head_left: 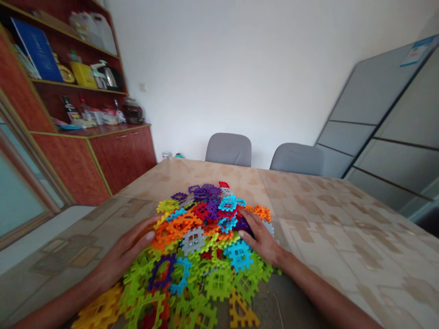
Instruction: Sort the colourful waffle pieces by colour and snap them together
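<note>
A large heap of colourful plastic interlocking building pieces, flat and notched along their edges, lies on the table. My left hand (135, 240) rests against the heap's left side, fingers stretched out and thumb apart, touching orange pieces (176, 228). On the right side, my right hand (260, 235) lies over the pile with fingers extended and thumb spread, beside dark purple pieces (243, 225). Between the hands sit a grey window piece (193, 241) and a light blue window piece (239, 256). Many green pieces (218, 283) spread toward me. Neither hand visibly grips a piece.
The patterned table (325, 228) extends to the right. Two grey chairs, one left (228, 148) and one right (297, 158), stand behind its far edge. At the left is a wooden cabinet (123, 155) with filled shelves; a grey cabinet (356, 100) stands at the right.
</note>
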A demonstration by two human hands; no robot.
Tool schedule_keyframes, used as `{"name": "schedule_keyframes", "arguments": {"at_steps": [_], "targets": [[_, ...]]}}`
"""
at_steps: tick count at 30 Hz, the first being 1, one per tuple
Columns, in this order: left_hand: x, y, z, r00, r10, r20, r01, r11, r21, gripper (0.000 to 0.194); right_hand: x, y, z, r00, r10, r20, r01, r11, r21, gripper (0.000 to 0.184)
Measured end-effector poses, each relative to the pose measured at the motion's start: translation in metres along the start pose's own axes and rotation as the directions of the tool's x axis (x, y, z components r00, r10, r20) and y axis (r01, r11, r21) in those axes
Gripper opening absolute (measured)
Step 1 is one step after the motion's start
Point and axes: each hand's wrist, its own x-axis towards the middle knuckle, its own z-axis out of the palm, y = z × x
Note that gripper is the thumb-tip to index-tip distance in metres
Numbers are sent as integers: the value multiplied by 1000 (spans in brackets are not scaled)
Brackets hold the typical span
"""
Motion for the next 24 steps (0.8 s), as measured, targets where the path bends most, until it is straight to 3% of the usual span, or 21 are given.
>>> {"name": "schedule_keyframes", "arguments": {"at_steps": [6,11,13,16,20,24], "targets": [[14,11,-5,997,72,16,-73,992,103,50,8,-13,-28,997,-35,-62,36,999,11,44],[48,46,5,976,181,119,-203,956,211,54,-12,-63,-41,996,-71,-59,74,996,46,24],[63,65,19,960,210,184,-253,933,255,51,-31,-89,-33,993,-121,9,121,991,49,18],[79,86,44,936,215,280,-303,895,328,45,-60,-112,-5,960,-275,45,277,959,-63,21],[88,96,70,924,159,349,-309,849,430,45,-86,-112,42,925,-380,-15,359,886,-294,16],[88,96,75,928,138,346,-297,834,465,44,-94,-104,66,929,-358,97,366,841,-397,21]]}}
